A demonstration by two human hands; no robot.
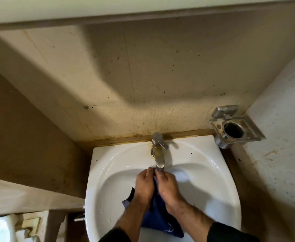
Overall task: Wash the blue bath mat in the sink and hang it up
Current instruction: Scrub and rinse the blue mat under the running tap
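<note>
Fingers (149, 172) of both hands curl inward and close on a bunched fold of the blue bath mat (158, 213), pressing it between the two palms directly beneath the tap's spout. The left hand (144, 185) and the right hand (169, 186) lie side by side, knuckles up, with their fingertips nearly meeting at the spout's outlet. The mat hangs down from this grip into the white sink (108, 172); its dark blue body trails toward the near rim between the forearms, and one corner juts out to the left of the left wrist. A pale mark shows on the mat's lower end close to the rim. Dark sleeves (230, 233) cover both arms at the bottom edge of the view. The chrome tap (158, 152) stands at the back centre of the sink, its lever turned toward the right; whether water runs cannot be told, though droplets dot the basin. A metal wall-mounted holder (235, 127) with a round opening sits beyond the sink's back right corner. The stained beige wall (143, 75) rises behind the tap.
</note>
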